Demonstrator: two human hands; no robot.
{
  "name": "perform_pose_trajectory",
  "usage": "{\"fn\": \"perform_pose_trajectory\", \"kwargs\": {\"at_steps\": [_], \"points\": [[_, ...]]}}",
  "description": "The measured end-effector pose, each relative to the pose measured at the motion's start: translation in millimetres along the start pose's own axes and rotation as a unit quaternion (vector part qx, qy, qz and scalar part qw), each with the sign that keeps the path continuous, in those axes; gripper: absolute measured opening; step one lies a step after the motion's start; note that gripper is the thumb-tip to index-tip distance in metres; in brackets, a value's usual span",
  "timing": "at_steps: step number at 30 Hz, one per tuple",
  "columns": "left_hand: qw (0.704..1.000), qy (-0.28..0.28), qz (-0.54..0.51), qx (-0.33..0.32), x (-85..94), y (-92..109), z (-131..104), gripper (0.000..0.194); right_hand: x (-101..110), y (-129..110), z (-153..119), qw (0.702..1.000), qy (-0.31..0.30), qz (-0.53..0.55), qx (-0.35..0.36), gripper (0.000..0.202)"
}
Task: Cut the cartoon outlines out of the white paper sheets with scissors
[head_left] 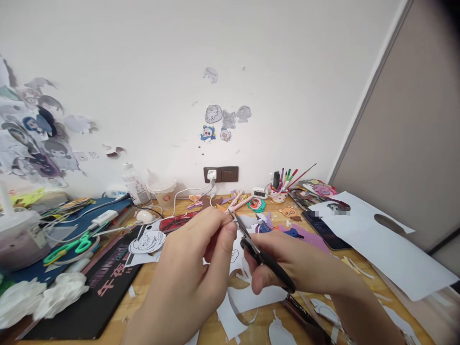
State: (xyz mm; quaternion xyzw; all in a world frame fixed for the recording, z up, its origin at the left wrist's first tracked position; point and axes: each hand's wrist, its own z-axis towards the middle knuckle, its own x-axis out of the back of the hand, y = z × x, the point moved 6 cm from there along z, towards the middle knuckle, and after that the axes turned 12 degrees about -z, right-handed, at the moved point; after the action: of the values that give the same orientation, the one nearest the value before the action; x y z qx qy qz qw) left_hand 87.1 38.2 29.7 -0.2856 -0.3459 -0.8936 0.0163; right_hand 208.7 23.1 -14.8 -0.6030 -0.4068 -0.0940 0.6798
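Note:
My right hand (287, 266) grips black-handled scissors (264, 258), blades pointing up and left toward the fingertips of my left hand (196, 268). My left hand pinches a small piece of paper (229, 214) at the blade tips; the piece is mostly hidden by my fingers. Both hands hover above the wooden desk (373, 282), over white paper offcuts (247, 302). A black-and-white cartoon cut-out (147, 242) lies just left of my left hand.
Green scissors (68, 248) lie at the left near a dark mat (97, 292) and crumpled tissues (43, 297). A phone (325, 230) and white sheets (388, 249) sit at the right. A pen cup (279, 191), cups, cables and colourful stickers line the back wall.

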Motion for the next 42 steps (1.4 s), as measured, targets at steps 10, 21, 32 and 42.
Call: {"fn": "perform_pose_trajectory", "kwargs": {"at_steps": [10, 21, 32, 42], "points": [[0.997, 0.009, -0.058, 0.040, -2.7, -6.9, 0.0, 0.014, 3.3, -2.9, -0.4, 0.999, 0.034, -0.008, 0.012, 0.028], [0.993, 0.070, -0.079, 0.049, 1.9, -9.0, -2.2, 0.012, 3.4, -3.7, 0.3, 0.999, 0.038, 0.002, 0.014, 0.026], [0.993, 0.085, -0.078, 0.033, 5.4, -3.9, -2.2, 0.013, 2.6, -3.9, 0.9, 0.999, 0.041, 0.014, 0.025, 0.028], [0.992, 0.086, -0.087, 0.034, 4.4, -4.0, -0.7, 0.014, 2.6, -6.6, 0.2, 0.999, 0.040, -0.002, 0.030, 0.032]]}}
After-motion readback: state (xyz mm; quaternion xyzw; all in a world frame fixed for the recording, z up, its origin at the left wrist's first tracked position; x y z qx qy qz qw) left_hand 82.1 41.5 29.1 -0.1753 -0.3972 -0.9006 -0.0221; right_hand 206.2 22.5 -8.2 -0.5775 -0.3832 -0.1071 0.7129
